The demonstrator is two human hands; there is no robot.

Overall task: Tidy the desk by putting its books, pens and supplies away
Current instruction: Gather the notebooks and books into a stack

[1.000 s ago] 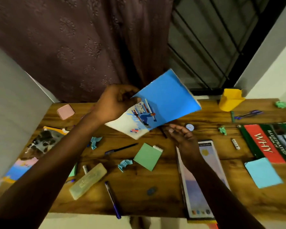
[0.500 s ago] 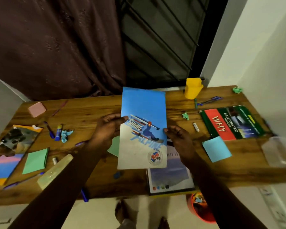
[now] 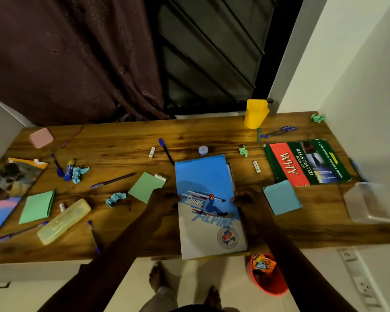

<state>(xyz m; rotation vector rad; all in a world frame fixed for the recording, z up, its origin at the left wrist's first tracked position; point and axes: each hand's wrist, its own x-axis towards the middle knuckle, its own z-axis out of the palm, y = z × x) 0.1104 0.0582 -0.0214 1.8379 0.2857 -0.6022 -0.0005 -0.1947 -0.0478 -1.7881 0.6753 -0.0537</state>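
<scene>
blue notebook (image 3: 209, 210): lying cover up, skier print readable, at near edge of worktop (image 3: 189, 136), right of centre, near end overhanging that edge slightly. stacked on a second book (image 3: 231, 176), only a sliver of it showing along the right side.

left hand (image 3: 164, 199): clamped on the left edge of the cover about mid-length, thumb lapped onto the blue. remaining fingers lost in shadow, curl unreadable.
right hand (image 3: 245, 199): same on the right edge, directly opposite, fingertips (image 3: 234, 200) on the cover margin. palm side too dark to read.

nearby:
- green sticky pad (image 3: 144, 185) just beside left hand, small white eraser (image 3: 160, 176) at its far corner
- light-blue sticky pad (image 3: 282, 197) just beside right hand
- WHY book (image 3: 306, 163) further right, flat, cover up
- clear tub (image 3: 367, 199) at right end, blurred
- yellow pen holder (image 3: 256, 114) upright at far edge, purple pens (image 3: 277, 131) lying by its base
- blue-capped pen (image 3: 166, 150) off the far-left corner of the cover, small round tin (image 3: 203, 150) just past its far edge
- green paper ball (image 3: 243, 150) between tin and WHY book
- blue paper ball (image 3: 116, 199) left of green sticky pad
- translucent pencil case (image 3: 63, 221), second green pad (image 3: 37, 207), glue stick (image 3: 69, 168), pink eraser (image 3: 41, 138) well apart at left end
- red bin (image 3: 270, 287) on floor below near edge, under right forearm, wrappers inside
</scene>
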